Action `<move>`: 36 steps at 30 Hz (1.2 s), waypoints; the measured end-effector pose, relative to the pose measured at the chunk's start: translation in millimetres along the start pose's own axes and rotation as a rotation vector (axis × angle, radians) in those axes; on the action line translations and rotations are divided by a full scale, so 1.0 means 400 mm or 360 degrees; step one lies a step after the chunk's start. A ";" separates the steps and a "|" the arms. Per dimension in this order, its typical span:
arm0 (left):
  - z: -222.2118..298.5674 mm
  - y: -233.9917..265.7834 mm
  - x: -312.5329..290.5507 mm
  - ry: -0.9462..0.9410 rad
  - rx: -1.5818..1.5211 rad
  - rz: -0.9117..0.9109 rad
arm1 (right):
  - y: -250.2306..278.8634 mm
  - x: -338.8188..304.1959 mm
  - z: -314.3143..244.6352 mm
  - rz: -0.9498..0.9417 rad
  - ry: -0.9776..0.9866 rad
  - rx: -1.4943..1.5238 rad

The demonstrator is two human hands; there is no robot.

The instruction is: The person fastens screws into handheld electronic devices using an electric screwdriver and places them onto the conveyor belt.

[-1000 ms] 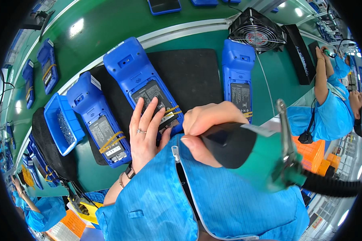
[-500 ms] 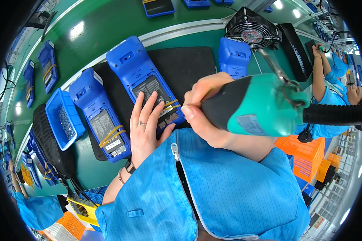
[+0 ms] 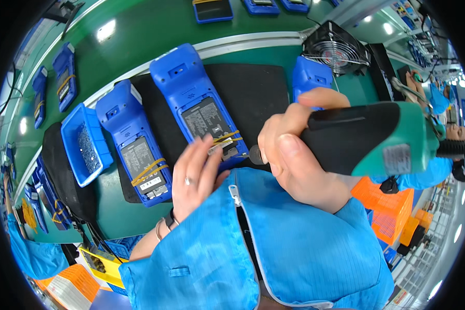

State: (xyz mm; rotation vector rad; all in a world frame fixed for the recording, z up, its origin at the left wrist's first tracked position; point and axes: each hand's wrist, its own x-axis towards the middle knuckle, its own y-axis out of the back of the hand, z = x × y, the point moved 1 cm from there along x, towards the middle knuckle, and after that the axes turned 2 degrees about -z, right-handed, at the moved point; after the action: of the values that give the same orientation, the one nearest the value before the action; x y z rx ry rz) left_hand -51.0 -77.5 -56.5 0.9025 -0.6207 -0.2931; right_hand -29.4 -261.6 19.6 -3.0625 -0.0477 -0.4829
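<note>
My right hand is closed around the handle of a green and black electric screwdriver, raised over the right edge of the black mat. The screwdriver's grey tip end shows below my fingers, beside the lower end of a blue handheld terminal. This terminal lies back-up, showing its grey battery, with yellow rubber bands around its lower part. My left hand, slightly blurred, is open at that lower end, its fingertips by the bands. A second banded terminal lies just left.
A blue tray of small screws stands left, next to a black mesh bag. At the back right are a black fan and another blue terminal. More terminals lie along the far side. Co-workers sit at both sides.
My right hand has drawn the screwdriver to the right, away from the terminal. My left hand has slid back toward me, off the battery. The view has shifted slightly.
</note>
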 end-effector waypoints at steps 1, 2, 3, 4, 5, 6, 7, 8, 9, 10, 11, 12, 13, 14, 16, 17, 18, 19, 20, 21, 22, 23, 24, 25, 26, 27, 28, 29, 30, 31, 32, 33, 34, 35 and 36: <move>0.000 0.010 -0.025 -0.0148 0.0155 0.0043 | -0.009 0.007 0.000 -0.0030 0.0009 -0.0016; -0.002 0.022 -0.038 -0.0212 0.0250 0.0106 | -0.019 0.014 0.001 -0.0062 0.0018 -0.0031; -0.012 0.028 -0.057 -0.0182 0.0234 0.0046 | -0.029 0.021 0.002 -0.0095 0.0028 -0.0045; -0.021 0.029 -0.073 -0.0138 0.0226 0.0016 | -0.041 0.029 0.004 -0.0127 0.0038 -0.0063; -0.028 0.029 -0.083 -0.0096 0.0217 -0.0014 | -0.053 0.036 0.005 -0.0158 0.0048 -0.0082; -0.032 0.030 -0.087 -0.0077 0.0220 0.0000 | -0.065 0.044 0.007 -0.0188 0.0059 -0.0102; -0.036 0.030 -0.089 -0.0118 0.0154 -0.0021 | -0.077 0.051 0.009 -0.0215 0.0068 -0.0121; -0.040 0.030 -0.089 -0.0163 0.0086 -0.0042 | -0.089 0.059 0.010 -0.0238 0.0077 -0.0142; -0.044 0.031 -0.087 -0.0152 0.0084 -0.0033 | -0.099 0.066 0.010 -0.0259 0.0086 -0.0166; -0.045 0.033 -0.085 -0.0153 0.0058 -0.0042 | -0.109 0.073 0.010 -0.0307 0.0006 -0.0129; -0.047 0.035 -0.085 -0.0157 0.0030 -0.0052 | -0.113 0.078 0.018 -0.0323 -0.0005 -0.0130; -0.051 0.036 -0.088 -0.0172 0.0030 -0.0073 | -0.116 0.084 0.027 -0.0397 0.0047 -0.0254; -0.054 0.037 -0.089 -0.0160 0.0021 -0.0071 | -0.120 0.088 0.032 -0.0468 0.0100 -0.0379; -0.056 0.038 -0.089 -0.0174 0.0017 -0.0081 | -0.123 0.094 0.024 -0.0530 0.0072 -0.0438; -0.059 0.041 -0.088 -0.0183 0.0005 -0.0093 | -0.122 0.098 0.034 -0.0597 0.0093 -0.0440; -0.060 0.044 -0.087 -0.0184 -0.0016 -0.0123 | -0.121 0.098 0.038 -0.0655 0.0124 -0.0438; -0.061 0.045 -0.086 -0.0185 -0.0038 -0.0153 | -0.115 0.095 0.039 -0.0657 0.0118 -0.0441; -0.061 0.042 -0.084 -0.0180 -0.0042 -0.0150 | -0.107 0.091 0.037 -0.0634 0.0056 -0.0397; -0.060 0.040 -0.082 -0.0175 -0.0002 -0.0106 | -0.103 0.085 0.034 -0.0611 -0.0005 -0.0354; -0.059 0.037 -0.078 -0.0170 0.0040 -0.0062 | -0.106 0.077 0.023 -0.0469 0.0046 -0.0593; -0.057 0.035 -0.071 -0.0159 0.0042 -0.0061 | -0.101 0.077 0.029 -0.0410 0.0110 -0.0519; -0.055 0.033 -0.059 -0.0160 0.0125 -0.0108 | -0.095 0.075 0.039 -0.0351 0.0173 -0.0443; -0.053 0.030 -0.049 -0.0162 0.0209 -0.0155 | -0.093 0.072 0.047 -0.0236 0.0251 -0.0399; -0.052 0.023 -0.040 -0.0160 0.0207 -0.0155 | -0.096 0.069 0.046 -0.0238 0.0248 -0.0400; -0.051 0.016 -0.031 -0.0134 0.0260 -0.0215 | -0.098 0.063 0.042 -0.0128 0.0212 -0.0330; -0.053 0.010 -0.025 -0.0107 0.0313 -0.0275 | -0.097 0.060 0.041 -0.0018 0.0175 -0.0260; -0.054 0.002 -0.022 -0.0146 0.0324 -0.0191 | -0.091 0.063 0.042 -0.0087 0.0220 -0.0305; -0.055 -0.005 -0.030 -0.0152 0.0322 -0.0195 | -0.094 0.063 0.045 -0.0080 0.0219 -0.0306; -0.056 -0.008 -0.043 -0.0209 0.0341 -0.0113 | -0.104 0.063 0.050 -0.0074 0.0247 -0.0249; -0.057 -0.007 -0.049 -0.0265 0.0357 -0.0034 | -0.110 0.061 0.054 -0.0065 0.0272 -0.0193; -0.056 -0.004 -0.047 -0.0280 0.0357 0.0015 | -0.112 0.061 0.048 -0.0126 0.0230 -0.0150; -0.054 0.001 -0.046 -0.0284 0.0355 0.0007 | -0.113 0.060 0.047 -0.0119 0.0226 -0.0148; -0.052 0.004 -0.046 -0.0281 0.0337 0.0001 | -0.114 0.061 0.047 -0.0177 0.0186 -0.0179; -0.050 0.006 -0.045 -0.0278 0.0319 -0.0004 | -0.115 0.062 0.047 -0.0237 0.0146 -0.0209; -0.050 0.006 -0.045 -0.0278 0.0319 -0.0005 | -0.103 0.069 0.047 -0.0348 0.0148 -0.0300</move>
State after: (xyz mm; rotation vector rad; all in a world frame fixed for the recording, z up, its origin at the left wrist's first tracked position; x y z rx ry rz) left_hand -52.9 -54.5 -70.5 1.0774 -0.8206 -0.3191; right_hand 1.2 -219.0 11.8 -3.2298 -0.3571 -0.6781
